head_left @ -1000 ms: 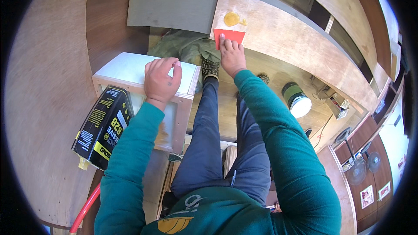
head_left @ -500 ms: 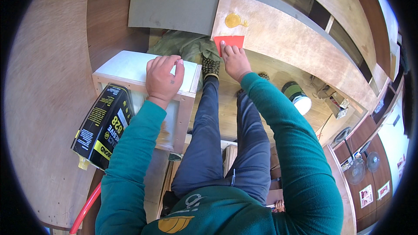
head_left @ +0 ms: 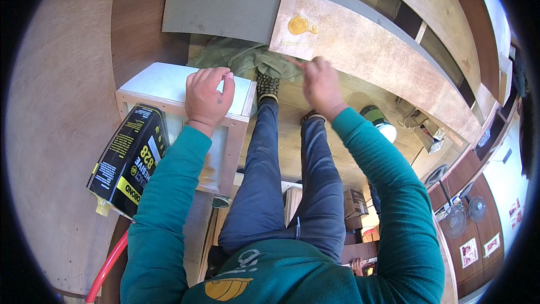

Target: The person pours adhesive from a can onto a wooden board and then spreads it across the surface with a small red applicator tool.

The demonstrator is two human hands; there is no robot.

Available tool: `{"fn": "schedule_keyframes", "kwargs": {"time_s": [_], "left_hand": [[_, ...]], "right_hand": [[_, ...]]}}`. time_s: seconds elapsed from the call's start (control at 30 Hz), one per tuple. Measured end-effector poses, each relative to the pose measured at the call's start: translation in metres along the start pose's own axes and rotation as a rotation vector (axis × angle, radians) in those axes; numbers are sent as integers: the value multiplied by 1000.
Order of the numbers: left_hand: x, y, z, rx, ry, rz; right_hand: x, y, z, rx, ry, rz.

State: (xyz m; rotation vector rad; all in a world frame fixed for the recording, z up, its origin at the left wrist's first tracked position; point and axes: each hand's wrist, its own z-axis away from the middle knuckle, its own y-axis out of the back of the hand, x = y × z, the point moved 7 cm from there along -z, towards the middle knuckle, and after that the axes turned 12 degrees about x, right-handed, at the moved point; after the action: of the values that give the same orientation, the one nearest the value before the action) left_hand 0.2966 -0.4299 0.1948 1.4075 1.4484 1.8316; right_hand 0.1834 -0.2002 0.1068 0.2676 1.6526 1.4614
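Observation:
My right hand (head_left: 323,85) is closed on a thin red spreader (head_left: 296,62), now turned nearly edge-on. It is just off the near edge of a pale plywood board (head_left: 360,45). On the board's left end lies a puddle of yellow glue (head_left: 298,26) with a small tail to its right. Over the white-topped wooden box (head_left: 160,80), my left hand (head_left: 209,95) has its fingers curled and its thumb close to them. Whatever it may hold is hidden.
A black and yellow adhesive can (head_left: 126,160) stands left of the box, with a red hose (head_left: 107,267) below. Grey sheet (head_left: 219,5) lies under the plywood. Green cloth (head_left: 236,59) is bunched beneath. On the floor at right stands a white-lidded tin (head_left: 379,124).
My right hand has moved right and toward me, off the board. The red spreader has turned from flat to nearly edge-on. My left hand has barely moved.

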Motion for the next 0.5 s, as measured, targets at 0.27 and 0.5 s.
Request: {"fn": "schedule_keyframes", "kwargs": {"time_s": [0.27,0.5], "left_hand": [[2,-1,-2,16,-12,21],[2,1,-2,13,-3,31]], "right_hand": [[113,8,-50,88,-353,53],[80,-20,-66,74,-306,82]]}}
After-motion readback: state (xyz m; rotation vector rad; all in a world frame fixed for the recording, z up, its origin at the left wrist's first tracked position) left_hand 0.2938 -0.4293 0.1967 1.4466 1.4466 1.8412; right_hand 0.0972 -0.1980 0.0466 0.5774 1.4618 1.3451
